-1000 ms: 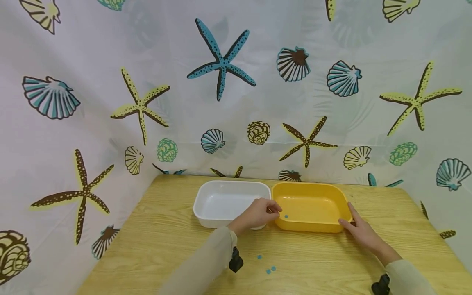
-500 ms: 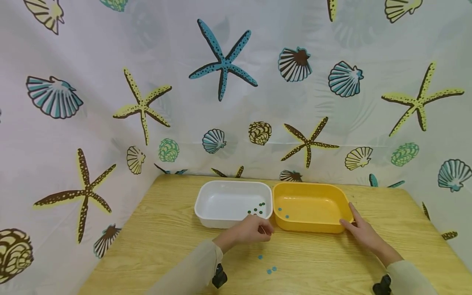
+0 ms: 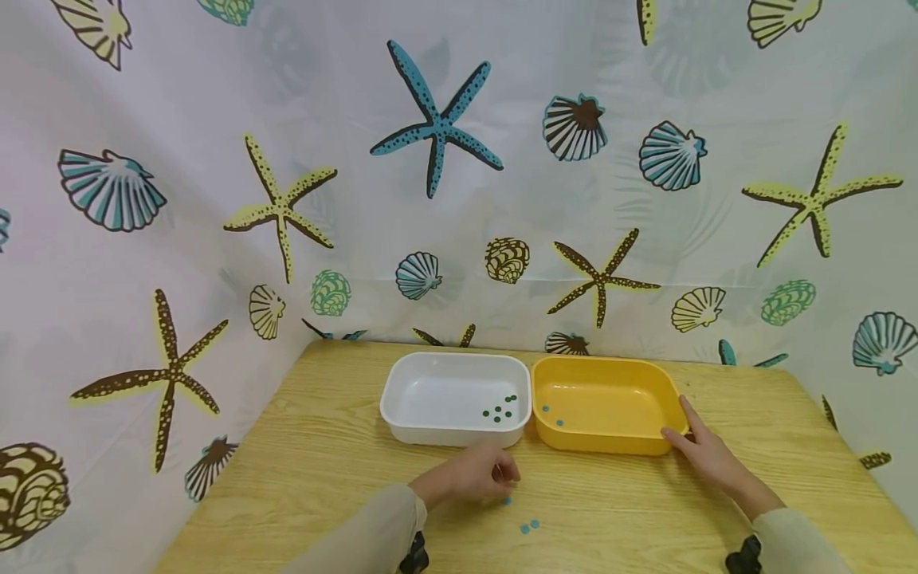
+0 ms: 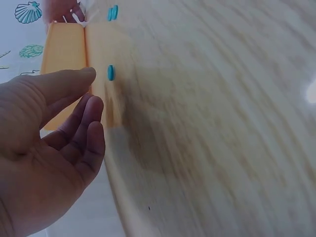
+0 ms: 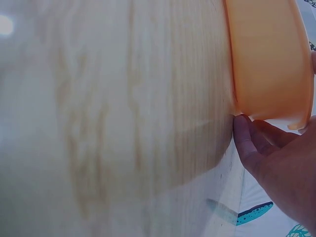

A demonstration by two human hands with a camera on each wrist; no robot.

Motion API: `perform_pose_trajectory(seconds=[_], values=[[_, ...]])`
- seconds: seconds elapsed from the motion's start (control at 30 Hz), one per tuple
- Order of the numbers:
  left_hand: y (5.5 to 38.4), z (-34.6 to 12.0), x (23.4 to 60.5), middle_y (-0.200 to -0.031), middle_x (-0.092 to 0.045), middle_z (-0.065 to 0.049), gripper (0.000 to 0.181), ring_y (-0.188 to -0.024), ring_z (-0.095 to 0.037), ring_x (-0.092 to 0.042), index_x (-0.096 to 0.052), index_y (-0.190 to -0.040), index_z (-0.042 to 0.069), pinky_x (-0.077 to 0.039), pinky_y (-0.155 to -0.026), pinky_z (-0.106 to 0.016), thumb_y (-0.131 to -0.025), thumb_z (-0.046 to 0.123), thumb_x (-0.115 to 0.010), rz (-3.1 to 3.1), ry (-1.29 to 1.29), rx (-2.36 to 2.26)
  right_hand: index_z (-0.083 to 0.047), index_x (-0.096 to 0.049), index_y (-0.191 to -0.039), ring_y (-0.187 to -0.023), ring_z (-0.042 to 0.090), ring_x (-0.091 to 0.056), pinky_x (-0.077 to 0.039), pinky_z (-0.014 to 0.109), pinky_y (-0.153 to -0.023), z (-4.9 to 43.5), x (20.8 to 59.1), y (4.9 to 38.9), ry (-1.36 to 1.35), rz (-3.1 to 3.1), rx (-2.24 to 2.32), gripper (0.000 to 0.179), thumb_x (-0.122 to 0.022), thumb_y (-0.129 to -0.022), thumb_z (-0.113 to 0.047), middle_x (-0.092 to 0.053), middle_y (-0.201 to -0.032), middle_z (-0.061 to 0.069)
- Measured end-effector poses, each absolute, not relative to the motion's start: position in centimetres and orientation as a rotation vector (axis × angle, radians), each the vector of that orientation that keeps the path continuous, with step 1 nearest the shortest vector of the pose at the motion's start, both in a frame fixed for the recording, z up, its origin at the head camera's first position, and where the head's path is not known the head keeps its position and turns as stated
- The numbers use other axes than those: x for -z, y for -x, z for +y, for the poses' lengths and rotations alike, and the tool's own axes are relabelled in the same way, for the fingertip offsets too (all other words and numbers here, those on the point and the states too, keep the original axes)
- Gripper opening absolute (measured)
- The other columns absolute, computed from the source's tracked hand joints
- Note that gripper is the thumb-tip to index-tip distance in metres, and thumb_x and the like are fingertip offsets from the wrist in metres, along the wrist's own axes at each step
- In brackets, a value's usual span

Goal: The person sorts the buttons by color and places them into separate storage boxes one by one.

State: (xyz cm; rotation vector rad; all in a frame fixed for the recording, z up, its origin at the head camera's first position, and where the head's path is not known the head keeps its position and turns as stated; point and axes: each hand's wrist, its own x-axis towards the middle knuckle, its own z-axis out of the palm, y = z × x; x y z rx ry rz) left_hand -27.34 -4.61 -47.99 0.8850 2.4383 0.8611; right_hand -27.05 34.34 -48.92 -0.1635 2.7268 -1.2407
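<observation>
My left hand [image 3: 479,472] hovers low over the table just in front of the white tray [image 3: 423,436]. Its thumb and fingers are loosely bent, with a gap between them and nothing held. Right by the fingertips lies a small blue disc [image 4: 111,72], partly hidden by the hand in the head view. Two more blue discs [image 3: 529,526] lie nearer the person. My right hand [image 3: 710,458] holds the front right corner of the yellow tray [image 3: 602,442], thumb at the front and fingers along the end wall, as the right wrist view [image 5: 269,98] also shows.
Several dark green discs [image 3: 498,409] lie inside the white tray. Inside the yellow tray, two blue discs [image 3: 552,415] rest near its left end. The trays stand side by side on the wooden table [image 3: 323,446]. A shell-patterned curtain [image 3: 344,183] rises behind.
My left hand has moved from above the yellow tray's left end back towards the loose blue disc. A second blue disc now shows in that tray. The right hand stays at the corner.
</observation>
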Motion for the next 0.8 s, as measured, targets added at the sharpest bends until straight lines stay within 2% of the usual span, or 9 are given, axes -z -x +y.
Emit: perform_pose_trajectory(seconds=[0.2,0.43,0.8], values=[[27.08,-4.70,48.31,-0.083,-0.063,0.006,0.019,-0.073,-0.004,-0.055,-0.071,-0.094,0.008,-0.047,-0.068,-0.019,-0.076,0.002,-0.076,2.412,-0.795,-0.898,-0.002,0.012,-0.149,-0.129,0.051,-0.027,-0.020,0.062,-0.104,34.50,49.00,27.19,0.154,2.723,1.232,0.084,-0.043,-0.100,-0.042,-0.005,-0.149,0.036],[27.12,-4.81,48.59,-0.081,-0.064,0.003,0.018,-0.070,-0.003,-0.054,-0.070,-0.090,0.005,-0.047,-0.067,-0.018,-0.074,-0.001,-0.077,2.410,-0.841,-0.925,-0.004,0.013,-0.149,-0.130,0.051,-0.026,-0.020,0.062,-0.104,34.67,49.20,27.42,0.146,2.723,1.220,0.085,-0.043,-0.099,-0.044,-0.004,-0.150,0.035],[27.29,-5.05,48.82,-0.073,-0.061,0.011,0.011,-0.066,0.001,-0.054,-0.071,-0.084,0.008,-0.047,-0.064,-0.017,-0.077,0.001,-0.075,2.393,-0.916,-0.896,-0.003,0.012,-0.149,-0.128,0.049,-0.029,-0.021,0.062,-0.104,34.66,49.10,27.40,0.163,2.719,1.240,0.084,-0.043,-0.099,-0.043,-0.004,-0.150,0.034]])
